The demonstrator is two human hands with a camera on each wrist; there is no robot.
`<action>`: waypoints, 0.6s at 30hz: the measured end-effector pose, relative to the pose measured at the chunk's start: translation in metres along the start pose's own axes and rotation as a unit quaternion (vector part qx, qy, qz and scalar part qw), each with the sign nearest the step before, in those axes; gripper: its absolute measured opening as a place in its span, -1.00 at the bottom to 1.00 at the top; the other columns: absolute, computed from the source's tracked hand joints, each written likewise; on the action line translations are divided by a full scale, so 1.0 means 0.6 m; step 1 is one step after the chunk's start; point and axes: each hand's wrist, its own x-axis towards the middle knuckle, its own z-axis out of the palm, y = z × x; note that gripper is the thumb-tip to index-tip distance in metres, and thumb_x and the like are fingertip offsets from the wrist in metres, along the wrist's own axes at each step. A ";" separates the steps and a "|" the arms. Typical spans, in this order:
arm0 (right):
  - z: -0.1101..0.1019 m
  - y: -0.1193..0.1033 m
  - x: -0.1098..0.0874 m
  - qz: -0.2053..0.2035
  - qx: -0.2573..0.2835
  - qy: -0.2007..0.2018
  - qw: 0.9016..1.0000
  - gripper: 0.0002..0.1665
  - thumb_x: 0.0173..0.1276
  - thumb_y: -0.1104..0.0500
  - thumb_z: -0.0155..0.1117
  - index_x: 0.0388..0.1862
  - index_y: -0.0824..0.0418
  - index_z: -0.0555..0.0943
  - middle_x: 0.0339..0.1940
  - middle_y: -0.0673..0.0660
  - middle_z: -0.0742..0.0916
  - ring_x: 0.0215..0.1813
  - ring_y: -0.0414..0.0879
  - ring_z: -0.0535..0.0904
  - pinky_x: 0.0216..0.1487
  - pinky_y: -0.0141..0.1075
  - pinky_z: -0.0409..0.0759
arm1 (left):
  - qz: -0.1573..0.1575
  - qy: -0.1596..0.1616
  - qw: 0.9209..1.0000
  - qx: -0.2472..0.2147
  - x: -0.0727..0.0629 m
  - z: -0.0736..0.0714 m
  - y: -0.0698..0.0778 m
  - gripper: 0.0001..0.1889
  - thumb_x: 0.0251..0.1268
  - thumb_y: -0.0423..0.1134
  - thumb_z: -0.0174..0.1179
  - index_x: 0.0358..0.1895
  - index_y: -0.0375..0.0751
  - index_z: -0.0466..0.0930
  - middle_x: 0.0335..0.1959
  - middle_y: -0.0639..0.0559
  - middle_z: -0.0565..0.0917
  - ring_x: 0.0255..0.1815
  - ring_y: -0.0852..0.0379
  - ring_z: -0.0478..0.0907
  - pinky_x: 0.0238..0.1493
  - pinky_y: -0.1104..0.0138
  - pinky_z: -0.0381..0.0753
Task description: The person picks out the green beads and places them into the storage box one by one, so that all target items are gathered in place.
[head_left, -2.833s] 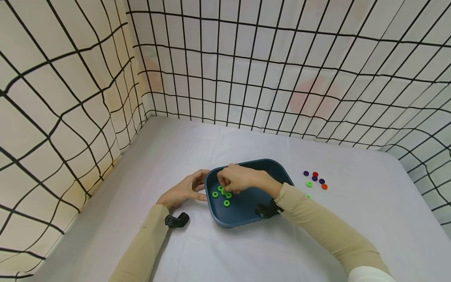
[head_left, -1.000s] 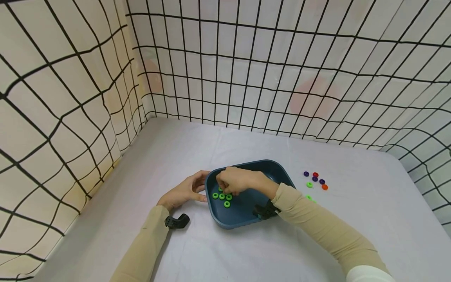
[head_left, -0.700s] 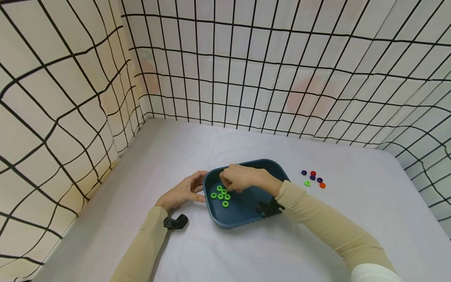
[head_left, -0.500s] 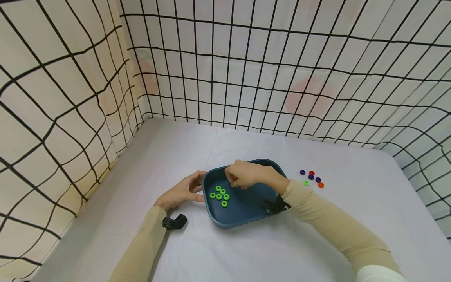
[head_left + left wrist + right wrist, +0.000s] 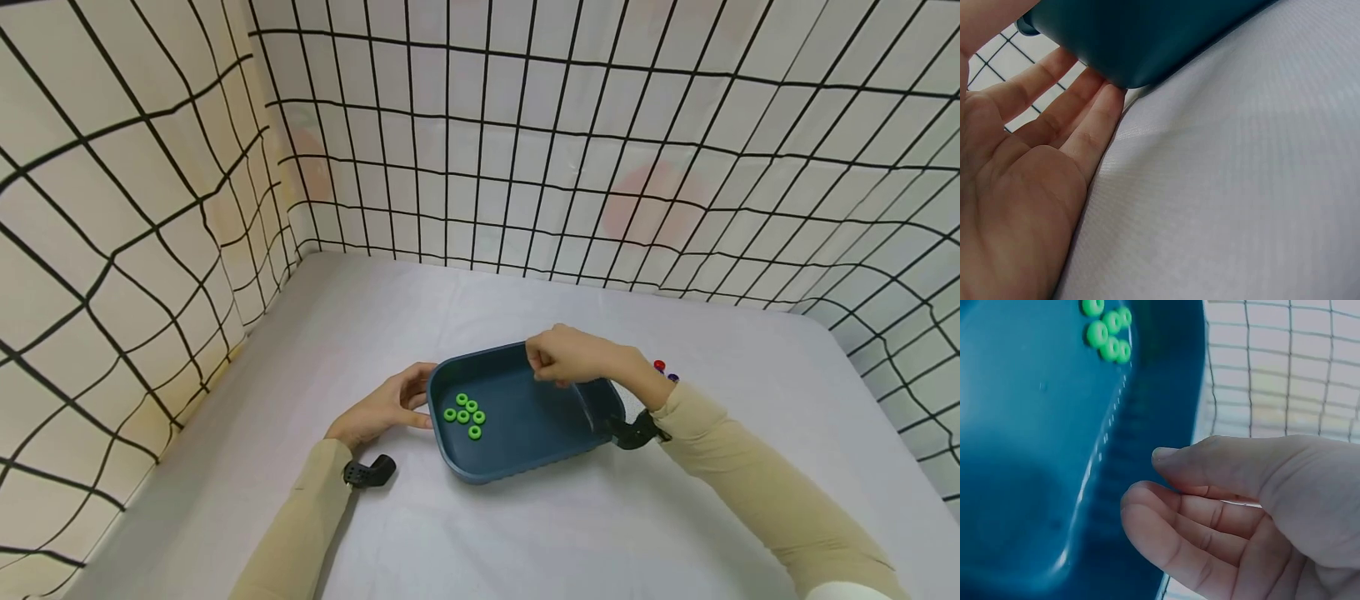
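A dark blue tray [image 5: 536, 437] lies on the white cloth in the head view, with several small green rings [image 5: 463, 417] clustered at its left end. Beside that end my left hand [image 5: 382, 414] rests its thumb and fingers against the tray's outer wall. The left wrist view shows those fingers [image 5: 1094, 128] fairly straight, tips at the tray's lower edge. My right hand [image 5: 573, 357] hovers over the tray's far rim, to the right of the rings. Its fingers are loosely bent in the right wrist view, thumb [image 5: 1210, 465] apart from the index finger, nothing between them.
Past my right wrist, a red ring [image 5: 659, 365] and a dark purple ring [image 5: 673, 377] show on the cloth; my arm hides other pieces there. Black netting [image 5: 480, 175] over pale walls borders the table at the back and both sides.
My right hand has lifted from the green rings and moved right across the tray, uncovering the whole cluster. It now covers part of the loose rings. My left hand stays against the tray.
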 end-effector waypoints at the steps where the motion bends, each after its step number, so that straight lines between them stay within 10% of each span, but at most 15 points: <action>1: -0.003 0.007 -0.009 0.003 0.007 0.007 1.000 -0.84 0.41 0.33 0.22 -0.39 0.21 0.49 -0.59 0.12 0.63 -0.55 -0.02 0.65 -0.48 -0.39 0.61 | 0.000 0.000 1.000 0.001 0.000 0.000 0.000 -0.08 -0.04 -0.39 0.52 0.44 -0.25 0.20 0.42 -0.20 0.33 0.47 -0.16 0.26 0.39 0.40 0.40; 18: 0.008 0.096 -0.157 0.097 0.148 0.143 0.974 -0.90 0.41 0.27 0.25 -0.27 0.29 0.52 -0.49 0.10 0.65 -0.49 -0.07 0.62 -0.45 -0.28 0.69 | 0.007 -0.002 1.000 0.008 0.001 0.003 0.000 -0.13 -0.01 -0.42 0.49 0.42 -0.27 0.23 0.40 -0.21 0.34 0.43 -0.15 0.32 0.38 0.41 0.42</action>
